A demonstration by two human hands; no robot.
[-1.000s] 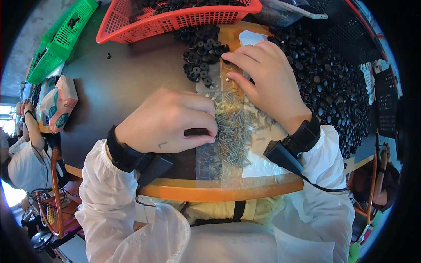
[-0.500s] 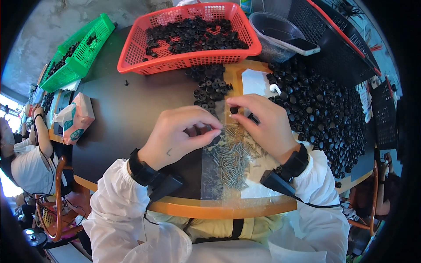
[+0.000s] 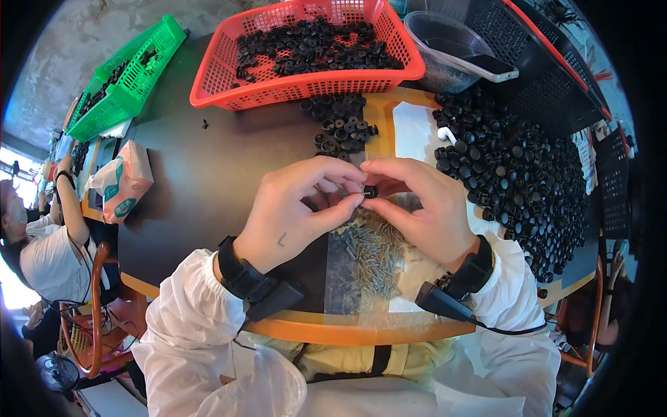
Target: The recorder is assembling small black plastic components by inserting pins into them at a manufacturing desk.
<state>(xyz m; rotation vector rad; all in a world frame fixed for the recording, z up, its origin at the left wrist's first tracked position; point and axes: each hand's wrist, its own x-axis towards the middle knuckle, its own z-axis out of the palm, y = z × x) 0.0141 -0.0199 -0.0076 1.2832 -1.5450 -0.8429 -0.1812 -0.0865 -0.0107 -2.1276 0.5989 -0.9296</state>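
Note:
My two hands meet above the table's near middle. Between the thumb and forefinger of my right hand (image 3: 434, 208) is a small round black cap (image 3: 372, 190). My left hand (image 3: 288, 205) pinches a thin silver screw (image 3: 365, 193), whose tip is against the cap; most of it is covered by my fingers. Just below the hands lies a loose pile of metal screws (image 3: 372, 260), on a clear sheet. Beyond my left hand are several black round pieces with holes (image 3: 340, 132). A large heap of black caps (image 3: 507, 174) spreads to the right of my right hand.
A red basket (image 3: 306, 91) of black parts stands at the far side, beside a clear tub (image 3: 445, 73) with a phone (image 3: 492, 67) on it. Black crates (image 3: 535, 76) rise far right. At left are a tissue pack (image 3: 125, 181), a green basket (image 3: 139, 87) and another person (image 3: 55, 264).
My right hand has moved left and in, bringing the black cap to my left hand's fingertips. The screw tip now shows at the cap. The whole view has shifted slightly.

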